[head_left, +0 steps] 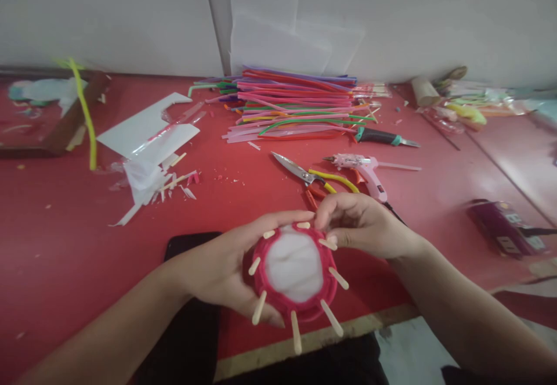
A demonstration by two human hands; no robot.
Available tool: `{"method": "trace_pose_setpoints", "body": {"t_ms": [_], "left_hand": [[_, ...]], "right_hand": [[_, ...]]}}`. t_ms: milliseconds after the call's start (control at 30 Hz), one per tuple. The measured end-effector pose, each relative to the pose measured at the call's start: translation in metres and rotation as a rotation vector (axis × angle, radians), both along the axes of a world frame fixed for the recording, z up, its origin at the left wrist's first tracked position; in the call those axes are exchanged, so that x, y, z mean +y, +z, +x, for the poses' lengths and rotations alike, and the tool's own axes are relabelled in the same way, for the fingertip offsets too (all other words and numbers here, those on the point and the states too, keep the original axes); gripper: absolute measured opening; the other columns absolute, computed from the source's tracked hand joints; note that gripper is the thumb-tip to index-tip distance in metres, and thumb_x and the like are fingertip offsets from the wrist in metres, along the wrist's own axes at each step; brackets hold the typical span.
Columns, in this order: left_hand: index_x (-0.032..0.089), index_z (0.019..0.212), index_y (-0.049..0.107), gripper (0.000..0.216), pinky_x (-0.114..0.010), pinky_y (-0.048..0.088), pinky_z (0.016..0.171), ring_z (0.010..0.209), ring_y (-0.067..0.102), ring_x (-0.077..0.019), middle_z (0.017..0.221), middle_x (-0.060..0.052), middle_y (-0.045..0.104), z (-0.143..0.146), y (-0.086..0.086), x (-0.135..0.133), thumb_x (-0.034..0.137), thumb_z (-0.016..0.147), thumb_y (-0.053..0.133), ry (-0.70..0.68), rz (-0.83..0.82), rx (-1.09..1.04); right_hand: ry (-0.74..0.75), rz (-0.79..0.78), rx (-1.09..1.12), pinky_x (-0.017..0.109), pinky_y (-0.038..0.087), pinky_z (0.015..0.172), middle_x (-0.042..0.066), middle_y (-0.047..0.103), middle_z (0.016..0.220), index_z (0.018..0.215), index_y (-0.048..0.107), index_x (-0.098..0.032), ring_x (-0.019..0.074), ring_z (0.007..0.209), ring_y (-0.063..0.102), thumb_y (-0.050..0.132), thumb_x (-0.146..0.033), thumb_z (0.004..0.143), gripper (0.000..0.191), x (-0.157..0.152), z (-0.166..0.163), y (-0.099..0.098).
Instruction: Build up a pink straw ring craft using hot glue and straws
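Observation:
I hold a round craft piece (296, 272) over the near edge of the red table: a white disc with a pink rim and several short wooden sticks poking outward all round. My left hand (228, 266) cups it from the left and below, fingers curled round the rim. My right hand (363, 222) is at its upper right, thumb and fingertips pinched on the rim by one of the sticks.
On the red table (65, 245) lie scissors (304, 175), a pink glue gun (365, 170), a teal-handled tool (383, 137), a heap of coloured straws (296, 103), white card scraps (148, 135), a dark box (500, 228) at right and a black phone (187, 245) under my left wrist.

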State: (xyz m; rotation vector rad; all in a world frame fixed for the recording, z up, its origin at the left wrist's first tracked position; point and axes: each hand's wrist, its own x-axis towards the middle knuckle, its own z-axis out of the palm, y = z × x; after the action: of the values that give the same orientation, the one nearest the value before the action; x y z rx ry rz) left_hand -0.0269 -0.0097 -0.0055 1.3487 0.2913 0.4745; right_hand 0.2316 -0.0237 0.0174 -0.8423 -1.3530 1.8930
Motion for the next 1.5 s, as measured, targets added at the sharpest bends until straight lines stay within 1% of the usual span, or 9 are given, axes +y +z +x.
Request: {"method": "trace_pose_setpoints", "body": {"t_ms": [133,333,467,633,733,1033,1167,1300,1500], "left_hand": [[0.035,0.145,0.051,0.107,-0.045,0.051,0.106,0.133,0.057,-0.0373,0.148,-0.010,0.057,0.000,-0.002,0.001,0.016,0.050,0.096,-0.022,0.042,0.026],[0.043,0.156,0.032,0.113,-0.042,0.053,0.104,0.140,0.050,-0.0351,0.159,-0.006,0.045,-0.003,-0.002,-0.004,0.016,0.063,0.091,0.022,0.102,-0.024],[0.044,0.153,0.038,0.109,-0.048,0.035,0.119,0.147,0.040,-0.0367,0.163,-0.003,0.039,-0.003,0.004,0.001,0.021,0.061,0.093,0.030,0.255,-0.037],[0.040,0.158,0.029,0.121,-0.046,0.033,0.120,0.147,0.040,-0.0371,0.164,-0.007,0.037,-0.007,0.003,0.004,0.025,0.058,0.095,0.018,0.295,0.009],[0.037,0.158,0.032,0.120,-0.049,0.030,0.121,0.148,0.036,-0.0397,0.166,-0.009,0.033,-0.010,0.003,0.003,0.024,0.057,0.096,0.006,0.313,0.019],[0.037,0.151,0.040,0.102,-0.042,0.045,0.110,0.134,0.054,-0.0324,0.145,-0.008,0.056,-0.001,0.003,-0.002,0.022,0.064,0.092,-0.012,0.079,-0.081],[0.032,0.145,0.045,0.092,-0.039,0.052,0.100,0.115,0.066,-0.0281,0.129,-0.008,0.064,0.002,0.004,-0.003,0.025,0.065,0.091,-0.060,-0.025,-0.072],[0.030,0.139,0.045,0.087,-0.033,0.057,0.084,0.096,0.069,-0.0226,0.119,-0.006,0.067,0.001,0.005,-0.004,0.028,0.065,0.091,-0.060,-0.069,-0.006],[0.027,0.133,0.046,0.082,-0.030,0.056,0.078,0.093,0.068,-0.0216,0.113,-0.006,0.067,0.002,0.008,-0.006,0.028,0.065,0.092,-0.084,-0.090,0.014]], "right_hand": [[0.000,-0.071,0.025,0.019,0.062,0.069,0.000,0.073,0.080,0.093,0.069,-0.014,0.0077,0.072,0.071,0.081,-0.017,0.081,0.017,0.001,0.000,-0.001],[-0.035,-0.244,0.048,0.017,0.060,0.064,0.000,0.074,0.079,0.097,0.068,-0.014,0.0078,0.068,0.071,0.082,-0.017,0.079,0.023,0.001,0.000,0.001],[-0.053,-0.259,0.007,0.017,0.060,0.062,-0.001,0.074,0.075,0.098,0.068,-0.015,0.0087,0.065,0.071,0.085,-0.019,0.077,0.027,0.000,0.000,0.003],[-0.057,-0.255,0.000,0.017,0.060,0.062,-0.001,0.073,0.075,0.095,0.069,-0.015,0.0083,0.066,0.070,0.084,-0.018,0.077,0.024,0.000,-0.001,0.003],[-0.051,-0.266,0.016,0.017,0.060,0.062,-0.001,0.073,0.075,0.094,0.069,-0.015,0.0080,0.065,0.070,0.084,-0.017,0.077,0.023,0.000,-0.001,0.003],[-0.020,-0.249,0.055,0.014,0.059,0.063,-0.001,0.075,0.076,0.093,0.071,-0.014,0.0063,0.065,0.071,0.082,-0.015,0.079,0.018,0.000,0.002,-0.003],[0.006,-0.230,0.048,0.015,0.060,0.065,-0.001,0.075,0.077,0.091,0.070,-0.015,0.0068,0.067,0.072,0.082,-0.015,0.080,0.016,0.000,0.002,-0.003],[0.046,-0.209,0.032,0.017,0.060,0.063,0.000,0.074,0.075,0.090,0.069,-0.014,0.0084,0.066,0.072,0.083,-0.018,0.080,0.018,0.001,0.002,-0.002],[0.090,-0.243,0.005,0.018,0.060,0.063,-0.001,0.073,0.072,0.087,0.067,-0.013,0.0091,0.063,0.072,0.082,-0.019,0.080,0.018,0.002,0.003,0.000]]}}
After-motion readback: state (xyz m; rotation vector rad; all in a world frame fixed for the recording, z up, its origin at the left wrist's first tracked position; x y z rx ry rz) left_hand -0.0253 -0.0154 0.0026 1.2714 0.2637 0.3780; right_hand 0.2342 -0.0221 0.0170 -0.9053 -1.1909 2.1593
